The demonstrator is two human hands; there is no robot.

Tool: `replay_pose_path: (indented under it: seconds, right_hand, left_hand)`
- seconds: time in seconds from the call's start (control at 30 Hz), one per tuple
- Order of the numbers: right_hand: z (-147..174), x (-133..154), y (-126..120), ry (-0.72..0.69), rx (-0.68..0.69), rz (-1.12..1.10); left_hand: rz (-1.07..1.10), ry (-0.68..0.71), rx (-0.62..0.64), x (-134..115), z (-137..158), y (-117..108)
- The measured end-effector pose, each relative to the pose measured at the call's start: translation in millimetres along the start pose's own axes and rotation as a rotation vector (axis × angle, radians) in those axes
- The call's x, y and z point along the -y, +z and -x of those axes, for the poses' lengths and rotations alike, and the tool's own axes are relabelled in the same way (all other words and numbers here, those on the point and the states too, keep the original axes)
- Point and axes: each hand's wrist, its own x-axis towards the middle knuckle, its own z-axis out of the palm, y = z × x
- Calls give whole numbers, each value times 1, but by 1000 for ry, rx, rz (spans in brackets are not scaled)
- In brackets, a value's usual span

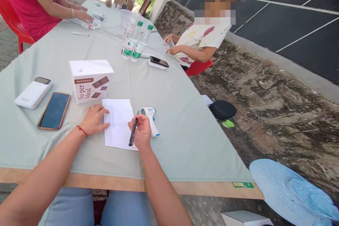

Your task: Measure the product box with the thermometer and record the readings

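Note:
A sheet of paper (pixel 119 136) with rows of small writing lies in front of me on the cloth-covered table. My left hand (pixel 94 119) rests at its left edge, fingers spread, the thumb and a fingertip on the sheet. In my right hand (pixel 142 130) a black pen (pixel 134 132) is gripped over the sheet's right side; the pen's tip is hard to make out. Just beyond that hand lies a white handheld thermometer (pixel 151 118), partly hidden by it. Behind the paper stands a white and pink Super Meal box (pixel 92 81).
Left of the box are a phone (pixel 54 110) and a white power bank (pixel 34 92). Water bottles (pixel 136 46) stand farther back, near another phone (pixel 159 61). People sit around the table's far sides. A blue hat (pixel 288 189) is beyond the right front corner.

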Motion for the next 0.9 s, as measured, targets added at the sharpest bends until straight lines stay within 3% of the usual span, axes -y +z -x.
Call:
replay_pose_path:
  seconds: [0.07, 0.43, 0.77, 0.9]
  right_hand:
    - [4, 0, 4, 5, -27, -29]
    - [9, 3, 13, 239, 181, -105]
    - [15, -5, 25, 202, 90, 191]
    - [17, -4, 28, 150, 134, 258]
  left_hand:
    - [-26, -13, 43, -4, 1, -2]
    - [-106, -20, 91, -7, 2, 0]
    - [-113, -15, 79, -9, 2, 0]
    - [-110, -14, 78, -10, 2, 0]
